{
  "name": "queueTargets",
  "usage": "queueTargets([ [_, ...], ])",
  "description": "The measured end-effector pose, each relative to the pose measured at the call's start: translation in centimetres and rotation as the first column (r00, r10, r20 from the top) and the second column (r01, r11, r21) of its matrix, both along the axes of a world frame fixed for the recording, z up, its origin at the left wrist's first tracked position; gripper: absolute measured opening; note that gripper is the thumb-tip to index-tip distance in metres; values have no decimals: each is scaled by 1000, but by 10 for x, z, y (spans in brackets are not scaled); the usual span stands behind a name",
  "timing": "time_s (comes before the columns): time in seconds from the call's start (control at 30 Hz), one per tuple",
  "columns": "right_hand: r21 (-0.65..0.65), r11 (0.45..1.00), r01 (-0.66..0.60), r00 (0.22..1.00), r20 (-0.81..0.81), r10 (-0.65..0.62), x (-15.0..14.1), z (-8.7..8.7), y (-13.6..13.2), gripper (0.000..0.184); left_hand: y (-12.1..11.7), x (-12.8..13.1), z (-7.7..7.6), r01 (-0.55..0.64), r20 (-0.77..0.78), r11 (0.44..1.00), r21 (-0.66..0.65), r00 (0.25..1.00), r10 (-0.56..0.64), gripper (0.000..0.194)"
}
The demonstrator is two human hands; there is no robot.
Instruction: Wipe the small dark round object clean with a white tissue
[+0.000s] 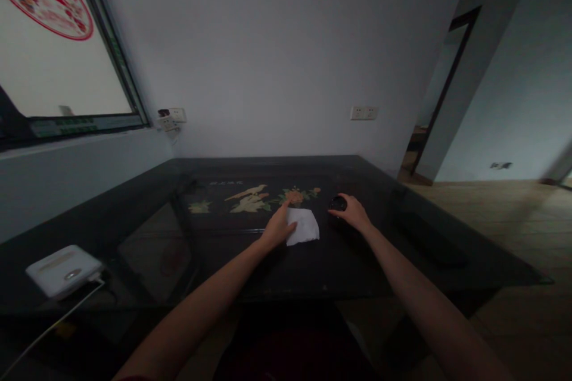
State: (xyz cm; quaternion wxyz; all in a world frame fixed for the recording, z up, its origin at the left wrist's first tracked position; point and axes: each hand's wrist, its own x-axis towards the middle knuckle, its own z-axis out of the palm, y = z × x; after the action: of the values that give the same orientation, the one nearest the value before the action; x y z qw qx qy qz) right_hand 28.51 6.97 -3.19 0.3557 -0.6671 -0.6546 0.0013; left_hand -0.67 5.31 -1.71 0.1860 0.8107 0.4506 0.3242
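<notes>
Over the middle of the dark glass-topped table [268,268], my left hand [277,229] holds a white tissue [304,226] by its left edge, thumb lying over it. The tissue looks flat and slightly creased. To the right of it, my right hand [356,213] curls around a small dark round object [337,203], with fingers at its far side and thumb at its near side. What kind of object it is cannot be made out in the dim light. A short gap separates the tissue from the round object.
A white box-shaped device [65,268] with a white cable [53,324] sits at the table's left front. Beyond my hands, a bird-and-flower picture [250,197] decorates the tabletop. A dark flat shape [431,241] lies right of my right forearm. A wall [277,71] borders the far edge.
</notes>
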Motion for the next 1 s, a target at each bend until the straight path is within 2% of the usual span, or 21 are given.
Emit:
queueTargets([
  [0.1,-6,1000,3,1000,5,-3,0,-1,1,67,-1,2,2,21,-118,975,221,993,6,70],
  [0.2,-6,1000,1,1000,15,0,0,-3,2,68,-6,8,3,162,-215,938,306,972,-98,45],
  [0.3,7,1000,-2,1000,11,2,0,-5,3,68,-10,13,1,273,-290,936,220,935,-205,36],
  [0.5,25,1000,-12,1000,-8,12,-1,-6,4,66,-10,9,-5,272,-353,954,127,911,-213,43],
  [0.67,28,999,-18,999,-29,19,-4,-7,4,66,-11,9,-8,358,-332,932,61,888,-320,43],
  [1.0,-20,999,-35,997,-74,34,-6,-7,3,69,-29,12,-4,343,-419,939,18,856,-304,48],
])
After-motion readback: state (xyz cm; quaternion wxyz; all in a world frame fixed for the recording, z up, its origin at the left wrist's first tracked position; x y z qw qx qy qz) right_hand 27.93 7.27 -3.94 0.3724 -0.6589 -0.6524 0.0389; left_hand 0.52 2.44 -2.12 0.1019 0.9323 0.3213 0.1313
